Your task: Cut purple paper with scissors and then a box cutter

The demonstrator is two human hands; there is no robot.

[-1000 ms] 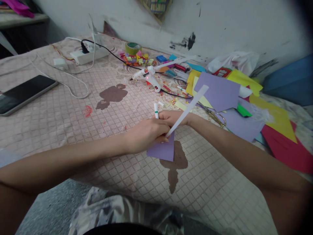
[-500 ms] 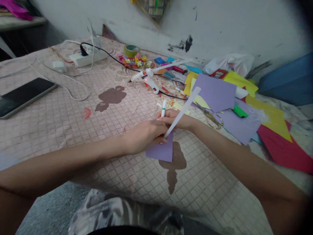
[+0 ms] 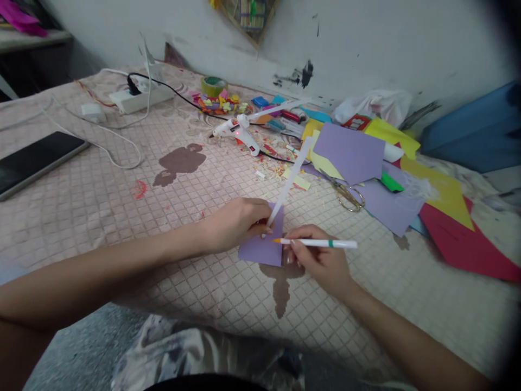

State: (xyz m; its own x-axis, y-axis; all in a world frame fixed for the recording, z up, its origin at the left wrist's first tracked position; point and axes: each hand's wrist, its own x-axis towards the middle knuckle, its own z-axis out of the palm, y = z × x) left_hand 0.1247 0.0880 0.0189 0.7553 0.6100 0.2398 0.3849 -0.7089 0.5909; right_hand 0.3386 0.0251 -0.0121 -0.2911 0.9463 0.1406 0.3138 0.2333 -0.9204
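A small purple paper (image 3: 260,251) lies on the patterned tablecloth in front of me. My left hand (image 3: 240,224) rests on its upper left part, fingers closed on the lower end of a translucent white strip (image 3: 291,179) that slants up to the right. On the paper's right side, my right hand (image 3: 319,260) pinches a white pen (image 3: 325,243) with a green band. The pen lies nearly level, its orange tip pointing left over the paper. Whether the tip touches the paper is too small to tell.
A white glue gun (image 3: 240,132) with a black cord lies beyond my hands. Scissors (image 3: 349,196), purple sheets (image 3: 349,152) and red paper (image 3: 464,244) are to the right. A phone (image 3: 38,160) and a power strip (image 3: 140,99) are at the left.
My right hand has moved down and right, away from my left hand. The pen has turned from upright to nearly level, with its orange tip now showing. The view has shifted slightly.
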